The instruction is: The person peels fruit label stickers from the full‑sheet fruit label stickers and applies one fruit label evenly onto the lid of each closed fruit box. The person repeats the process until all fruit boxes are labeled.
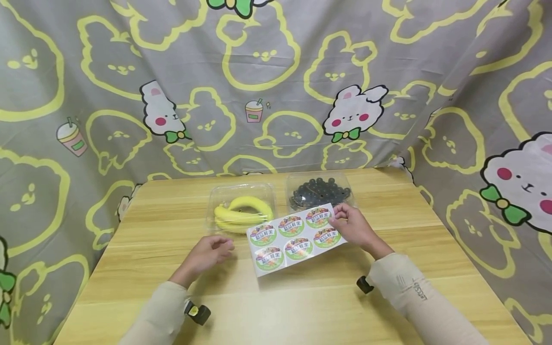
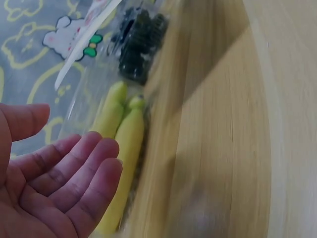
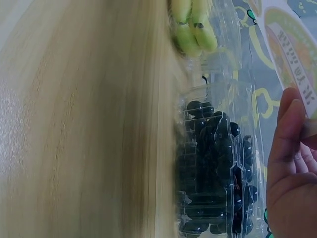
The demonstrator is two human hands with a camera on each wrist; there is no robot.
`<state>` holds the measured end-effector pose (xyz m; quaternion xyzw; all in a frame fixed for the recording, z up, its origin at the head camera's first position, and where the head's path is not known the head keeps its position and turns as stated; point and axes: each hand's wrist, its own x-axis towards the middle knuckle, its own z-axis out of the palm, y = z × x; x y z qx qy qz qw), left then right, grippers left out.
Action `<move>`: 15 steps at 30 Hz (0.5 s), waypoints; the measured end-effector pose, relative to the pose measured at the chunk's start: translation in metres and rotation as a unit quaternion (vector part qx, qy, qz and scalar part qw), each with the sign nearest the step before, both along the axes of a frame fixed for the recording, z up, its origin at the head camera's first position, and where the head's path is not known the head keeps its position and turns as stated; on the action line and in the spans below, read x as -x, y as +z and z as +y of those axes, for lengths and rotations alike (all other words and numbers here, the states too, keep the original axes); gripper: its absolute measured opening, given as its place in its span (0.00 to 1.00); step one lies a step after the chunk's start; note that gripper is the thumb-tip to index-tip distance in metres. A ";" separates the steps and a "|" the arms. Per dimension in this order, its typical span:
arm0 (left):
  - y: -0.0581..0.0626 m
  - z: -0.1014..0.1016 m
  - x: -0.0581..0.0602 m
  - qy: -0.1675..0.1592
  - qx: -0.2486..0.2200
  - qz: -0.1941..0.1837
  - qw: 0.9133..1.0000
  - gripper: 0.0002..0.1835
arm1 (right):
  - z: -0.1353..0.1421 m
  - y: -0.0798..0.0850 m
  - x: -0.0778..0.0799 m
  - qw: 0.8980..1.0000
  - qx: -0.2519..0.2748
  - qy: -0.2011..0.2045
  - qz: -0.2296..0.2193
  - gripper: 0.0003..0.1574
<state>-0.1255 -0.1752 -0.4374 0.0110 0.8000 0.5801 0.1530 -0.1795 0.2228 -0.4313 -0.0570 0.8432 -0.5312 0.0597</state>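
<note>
A white sheet of round fruit stickers [image 1: 293, 238] is held up above the table, tilted toward the camera. My right hand [image 1: 351, 225] pinches its right edge between thumb and fingers, as the right wrist view also shows on the sticker sheet [image 3: 292, 54]. To the left of the sheet, my left hand [image 1: 209, 254] hovers with relaxed fingers, touching nothing; in the left wrist view the left hand [image 2: 59, 183] shows its palm. Behind it, bananas [image 1: 250, 205] lie in a clear plastic box [image 1: 217, 191]. Dark grapes [image 1: 319, 191] fill a second clear box [image 1: 297, 179].
Both boxes stand side by side toward the back of the wooden table [image 1: 302, 311]. A patterned curtain [image 1: 267, 72] hangs along the table's back and sides. Each wrist wears a small black camera, such as the left one [image 1: 199, 315].
</note>
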 end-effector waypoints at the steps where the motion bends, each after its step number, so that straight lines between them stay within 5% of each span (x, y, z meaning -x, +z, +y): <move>1: 0.000 0.002 0.000 -0.004 -0.005 -0.002 1.000 0.21 | -0.001 0.000 0.000 1.000 0.002 0.000 0.000 0.09; 15: 0.012 0.031 0.003 -0.027 -0.016 0.017 0.999 0.17 | -0.003 -0.006 -0.005 1.000 0.026 -0.001 -0.015 0.09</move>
